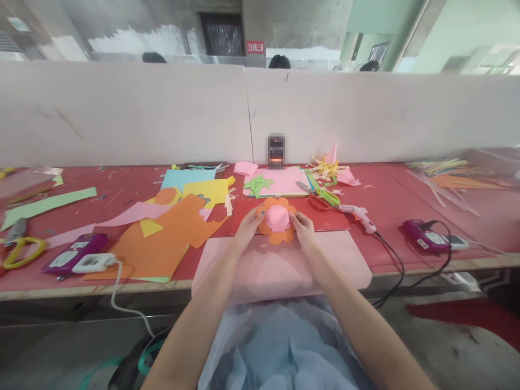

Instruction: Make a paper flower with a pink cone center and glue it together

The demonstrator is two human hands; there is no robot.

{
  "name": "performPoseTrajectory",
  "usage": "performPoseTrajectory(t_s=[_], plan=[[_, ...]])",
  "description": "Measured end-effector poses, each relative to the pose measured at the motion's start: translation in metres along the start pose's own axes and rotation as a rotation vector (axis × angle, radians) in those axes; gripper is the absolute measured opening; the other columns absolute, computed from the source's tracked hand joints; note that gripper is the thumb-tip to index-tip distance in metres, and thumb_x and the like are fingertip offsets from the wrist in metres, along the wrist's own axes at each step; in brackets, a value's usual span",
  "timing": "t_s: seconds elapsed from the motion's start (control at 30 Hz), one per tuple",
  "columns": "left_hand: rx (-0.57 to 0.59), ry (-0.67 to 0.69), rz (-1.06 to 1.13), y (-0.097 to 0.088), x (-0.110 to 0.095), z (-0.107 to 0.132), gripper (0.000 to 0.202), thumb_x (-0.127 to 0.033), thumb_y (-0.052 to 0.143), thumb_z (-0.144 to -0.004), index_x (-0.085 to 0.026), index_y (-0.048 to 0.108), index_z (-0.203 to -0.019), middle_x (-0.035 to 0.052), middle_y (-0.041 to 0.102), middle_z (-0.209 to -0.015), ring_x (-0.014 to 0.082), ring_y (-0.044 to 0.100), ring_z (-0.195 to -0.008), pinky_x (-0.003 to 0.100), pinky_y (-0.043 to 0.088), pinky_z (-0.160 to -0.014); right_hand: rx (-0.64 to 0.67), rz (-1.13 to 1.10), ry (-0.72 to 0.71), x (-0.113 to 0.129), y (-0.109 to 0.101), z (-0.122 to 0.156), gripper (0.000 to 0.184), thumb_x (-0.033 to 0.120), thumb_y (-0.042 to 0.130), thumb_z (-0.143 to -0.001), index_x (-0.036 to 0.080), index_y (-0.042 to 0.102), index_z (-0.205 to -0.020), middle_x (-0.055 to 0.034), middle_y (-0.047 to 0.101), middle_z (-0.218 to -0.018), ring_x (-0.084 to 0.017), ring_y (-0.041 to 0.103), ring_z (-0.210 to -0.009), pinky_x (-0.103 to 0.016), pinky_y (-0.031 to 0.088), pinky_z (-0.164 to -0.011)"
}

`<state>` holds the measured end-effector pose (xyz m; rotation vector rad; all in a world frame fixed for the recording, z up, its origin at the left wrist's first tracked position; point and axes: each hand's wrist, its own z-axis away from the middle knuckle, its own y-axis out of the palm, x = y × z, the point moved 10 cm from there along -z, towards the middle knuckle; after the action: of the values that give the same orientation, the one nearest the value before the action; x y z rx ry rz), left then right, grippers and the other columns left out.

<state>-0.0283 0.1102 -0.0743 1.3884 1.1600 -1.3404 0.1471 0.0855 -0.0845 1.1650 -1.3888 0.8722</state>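
Observation:
Between both hands I hold an orange paper flower (280, 236) with scalloped petals and a rounded pink paper centre. My left hand (251, 223) pinches its left edge, thumb and fingers closed on the petals. On the opposite edge, my right hand (303, 224) grips the petals the same way. Beneath the flower lie a red board (333, 218) and a pink sheet (280, 271) that curls over the table's front edge. A glue gun (359, 215) rests right of my right hand, beside green-handled scissors (327, 196).
Orange sheets (156, 238) and yellow paper (207, 190) lie to the left. Green strips (259, 186) sit on a pink stack behind the flower. Purple power boxes (75, 253) stand at both sides, with cables. Yellow-handled scissors (25, 252) lie far left. A white partition (162, 114) borders the back.

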Motion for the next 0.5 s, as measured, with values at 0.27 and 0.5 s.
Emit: performPoseTrajectory(t_s=[0.27, 0.5], plan=[[-0.099, 0.003, -0.190, -0.012, -0.014, 0.004, 0.050, -0.046, 0.060, -0.066, -0.018, 0.055, -0.107, 0.0032, 0.068, -0.082, 0.0212, 0.062, -0.084, 0.031, 0.045, -0.075, 0.017, 0.012, 0.052, -0.006, 0.004, 0.000, 0.039, 0.056, 0.055, -0.065, 0.018, 0.046, -0.058, 0.0057, 0.039, -0.052, -0.008, 0.037, -0.046, -0.020, 0.030, -0.042], [-0.116, -0.005, -0.160, -0.014, -0.007, -0.001, 0.044, -0.046, 0.056, -0.069, -0.018, 0.056, -0.104, 0.0047, 0.066, -0.091, 0.0191, 0.061, -0.083, 0.029, 0.046, -0.070, 0.038, 0.019, 0.062, -0.003, 0.008, 0.001, 0.041, 0.058, 0.058, -0.061, 0.019, 0.044, -0.057, 0.0066, 0.040, -0.048, -0.008, 0.039, -0.041, -0.021, 0.033, -0.038]])
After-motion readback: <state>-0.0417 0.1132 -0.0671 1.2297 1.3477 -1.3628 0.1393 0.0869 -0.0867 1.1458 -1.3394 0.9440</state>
